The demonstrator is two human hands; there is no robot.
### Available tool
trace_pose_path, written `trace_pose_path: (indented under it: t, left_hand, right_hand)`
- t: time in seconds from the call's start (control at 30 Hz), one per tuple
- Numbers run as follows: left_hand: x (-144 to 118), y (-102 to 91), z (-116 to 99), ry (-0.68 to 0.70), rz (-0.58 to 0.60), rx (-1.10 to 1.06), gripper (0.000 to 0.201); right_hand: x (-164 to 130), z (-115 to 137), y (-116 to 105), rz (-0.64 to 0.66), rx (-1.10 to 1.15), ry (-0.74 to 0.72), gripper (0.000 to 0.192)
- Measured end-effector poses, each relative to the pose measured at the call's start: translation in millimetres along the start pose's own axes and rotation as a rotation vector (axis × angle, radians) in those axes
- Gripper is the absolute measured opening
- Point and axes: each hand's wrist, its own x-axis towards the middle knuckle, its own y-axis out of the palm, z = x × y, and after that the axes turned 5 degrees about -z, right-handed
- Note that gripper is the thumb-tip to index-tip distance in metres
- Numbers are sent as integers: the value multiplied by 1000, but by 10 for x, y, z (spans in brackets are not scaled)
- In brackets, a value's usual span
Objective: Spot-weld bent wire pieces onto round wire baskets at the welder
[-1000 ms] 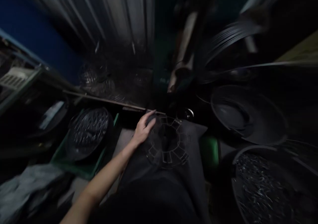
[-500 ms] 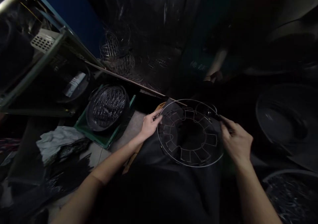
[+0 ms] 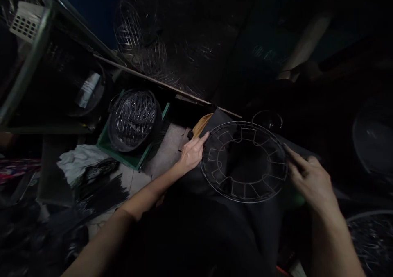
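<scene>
A round wire rack [image 3: 244,202], with a thin outer ring and a looped inner ring joined by short wires, is held roughly level above my dark-clothed lap. My left hand [image 3: 193,153] is closed on its left rim, fingers pressed at the edge. At the opposite rim my right hand [image 3: 311,180] is closed, its thumb and fingers against the wire. Dim light hides the exact fingertip contact there. Just beyond the rack's upper right edge shows a small wire hoop [image 3: 267,112].
On the left, a dark bucket of bent wire pieces [image 3: 135,119] sits in a green crate [image 3: 136,162]. Pale cloth [image 3: 81,160] lies lower left, below a metal-framed shelf [image 3: 24,82]. Loose wire [image 3: 132,35] is piled beyond. Another container of small metal parts [image 3: 373,236] stands lower right.
The outer ring and looped inner part, offset before, now line up. Both hands and the rack sit further right in view, and the view has shifted.
</scene>
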Motion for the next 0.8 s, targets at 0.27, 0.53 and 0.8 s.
trace_pose_path:
  t: [0.27, 0.53, 0.8]
  left_hand:
    - [-14, 103, 81, 28, -83, 75, 51]
    - [18, 133, 107, 88, -152, 135, 48]
    - [10, 147, 60, 110, -168, 177, 48]
  right_hand:
    - [33, -193, 188, -41, 411, 121, 42]
    - [-781, -129, 227, -236, 182, -96, 48]
    - [-1160, -148, 469, 33, 36, -125, 104]
